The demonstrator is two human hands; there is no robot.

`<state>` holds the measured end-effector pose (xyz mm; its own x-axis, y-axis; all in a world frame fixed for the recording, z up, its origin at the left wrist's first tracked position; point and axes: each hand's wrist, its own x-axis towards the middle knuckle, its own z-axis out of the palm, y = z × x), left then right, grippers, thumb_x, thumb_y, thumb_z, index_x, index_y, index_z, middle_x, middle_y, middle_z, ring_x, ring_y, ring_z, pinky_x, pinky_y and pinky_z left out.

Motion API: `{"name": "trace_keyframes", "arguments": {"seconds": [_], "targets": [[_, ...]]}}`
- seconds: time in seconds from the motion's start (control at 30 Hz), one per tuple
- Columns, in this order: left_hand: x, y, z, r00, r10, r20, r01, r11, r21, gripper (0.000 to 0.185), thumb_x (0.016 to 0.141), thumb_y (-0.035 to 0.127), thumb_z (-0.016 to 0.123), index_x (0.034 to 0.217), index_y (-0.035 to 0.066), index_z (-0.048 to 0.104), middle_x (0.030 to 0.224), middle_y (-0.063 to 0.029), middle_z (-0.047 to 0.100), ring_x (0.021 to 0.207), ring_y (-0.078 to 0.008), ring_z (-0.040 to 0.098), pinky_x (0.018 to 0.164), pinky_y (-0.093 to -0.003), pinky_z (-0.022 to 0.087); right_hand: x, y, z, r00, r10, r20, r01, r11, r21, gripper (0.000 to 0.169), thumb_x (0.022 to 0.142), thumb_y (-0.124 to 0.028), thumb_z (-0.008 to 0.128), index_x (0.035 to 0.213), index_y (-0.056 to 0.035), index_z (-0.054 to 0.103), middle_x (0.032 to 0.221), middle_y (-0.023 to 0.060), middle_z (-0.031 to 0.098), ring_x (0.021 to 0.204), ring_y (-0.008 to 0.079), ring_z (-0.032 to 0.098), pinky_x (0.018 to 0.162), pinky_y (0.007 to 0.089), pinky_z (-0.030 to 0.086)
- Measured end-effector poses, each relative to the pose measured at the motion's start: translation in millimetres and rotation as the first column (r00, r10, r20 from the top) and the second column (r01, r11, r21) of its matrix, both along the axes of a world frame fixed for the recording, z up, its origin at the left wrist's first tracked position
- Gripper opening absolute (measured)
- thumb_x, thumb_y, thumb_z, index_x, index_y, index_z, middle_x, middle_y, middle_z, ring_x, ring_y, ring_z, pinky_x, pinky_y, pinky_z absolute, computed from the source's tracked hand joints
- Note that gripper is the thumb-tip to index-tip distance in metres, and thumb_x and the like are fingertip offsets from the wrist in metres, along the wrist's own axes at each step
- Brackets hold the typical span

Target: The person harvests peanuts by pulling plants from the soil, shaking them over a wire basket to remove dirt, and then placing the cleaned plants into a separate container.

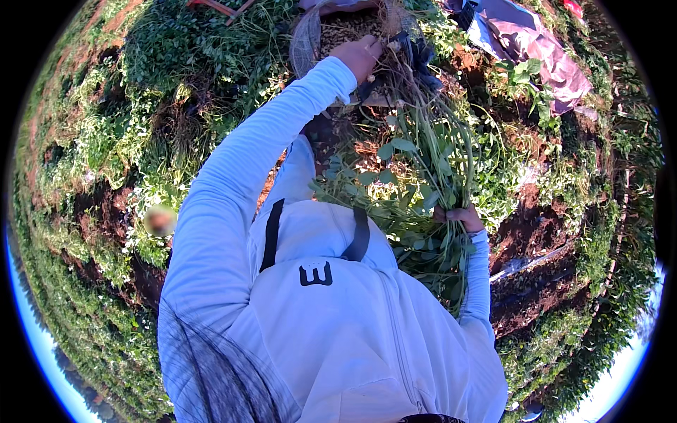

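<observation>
Out in front, my left hand (pixel 359 57) reaches over a mesh-lined container, its fingers curled at the root end of a plant bunch; whether they pinch anything is hidden. Many small tan pods, apparently peanuts (pixel 344 31), lie inside the mesh lining (pixel 307 45). My right hand (pixel 463 215), closer to my body on the right, grips the leafy stems of the uprooted bunch (pixel 447 153). From that fist the stems stretch up to the container, where the roots and a few pale pods (pixel 392 46) hang at its rim.
A heap of leafy green plants (pixel 195 47) lies front left, with a red frame (pixel 225 9) behind it. At the front right a purplish sheet (pixel 550 53) is spread near a dark crate (pixel 465 15). Reddish soil (pixel 529 217) shows between plants on the right.
</observation>
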<state>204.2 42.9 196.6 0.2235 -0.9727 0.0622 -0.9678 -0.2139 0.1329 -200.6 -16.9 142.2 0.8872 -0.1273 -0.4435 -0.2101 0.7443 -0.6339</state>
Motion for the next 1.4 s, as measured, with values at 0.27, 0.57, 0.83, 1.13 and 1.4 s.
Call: {"name": "trace_keyframes", "arguments": {"seconds": [0.27, 0.57, 0.83, 1.13, 1.4], "targets": [[46, -18, -48, 0.843, 0.183, -0.506, -0.180, 0.982, 0.056, 0.033, 0.083, 0.011, 0.052, 0.114, 0.004, 0.053, 0.095, -0.0161, 0.064, 0.076, -0.0293, 0.059, 0.065, -0.0375, 0.047, 7, 0, 12, 0.999, -0.024, -0.040, 0.021, 0.998, -0.065, 0.056, 0.064, -0.004, 0.064, 0.117, -0.0013, 0.043, 0.079, 0.0097, 0.053, 0.065, 0.0173, 0.048, 0.059, 0.0290, 0.040], [44, -13, -91, 0.816, 0.253, -0.520, -0.401, 0.895, -0.194, 0.020, 0.089, 0.014, 0.047, 0.104, 0.005, 0.058, 0.086, -0.0115, 0.064, 0.063, -0.0230, 0.057, 0.056, -0.0361, 0.046, 28, 9, 32, 0.999, -0.028, -0.019, 0.026, 0.997, -0.077, 0.059, 0.066, -0.002, 0.063, 0.120, -0.0015, 0.040, 0.077, 0.0074, 0.051, 0.063, 0.0155, 0.046, 0.057, 0.0285, 0.039], [66, -25, -79, 0.262, 0.173, -0.949, -0.455, 0.890, 0.036, 0.019, 0.088, 0.022, 0.054, 0.094, 0.006, 0.062, 0.073, -0.0097, 0.062, 0.056, -0.0215, 0.057, 0.049, -0.0350, 0.046, 23, 10, 34, 0.999, -0.036, -0.001, 0.036, 0.999, 0.011, 0.059, 0.065, -0.003, 0.062, 0.120, -0.0034, 0.040, 0.073, 0.0065, 0.046, 0.061, 0.0146, 0.041, 0.055, 0.0280, 0.034], [89, -14, -50, 0.753, 0.448, -0.482, -0.653, 0.602, -0.460, 0.052, 0.082, 0.049, 0.058, 0.108, 0.004, 0.059, 0.087, -0.0165, 0.066, 0.082, -0.0309, 0.064, 0.075, -0.0431, 0.049, -13, 6, 24, 0.996, 0.024, 0.085, -0.031, 0.995, 0.090, 0.056, 0.064, -0.005, 0.064, 0.116, -0.0019, 0.043, 0.073, 0.0072, 0.046, 0.060, 0.0149, 0.041, 0.053, 0.0275, 0.034], [180, 10, -35, 0.352, 0.183, -0.918, -0.663, 0.741, -0.106, 0.019, 0.084, 0.020, 0.061, 0.095, 0.005, 0.063, 0.074, -0.0066, 0.061, 0.060, -0.0157, 0.057, 0.049, -0.0290, 0.047, -82, 11, 11, 0.978, -0.201, 0.054, 0.199, 0.979, 0.037, 0.051, 0.065, -0.014, 0.064, 0.111, -0.0024, 0.046, 0.072, 0.0031, 0.045, 0.059, 0.0135, 0.041, 0.052, 0.0276, 0.033]]}}
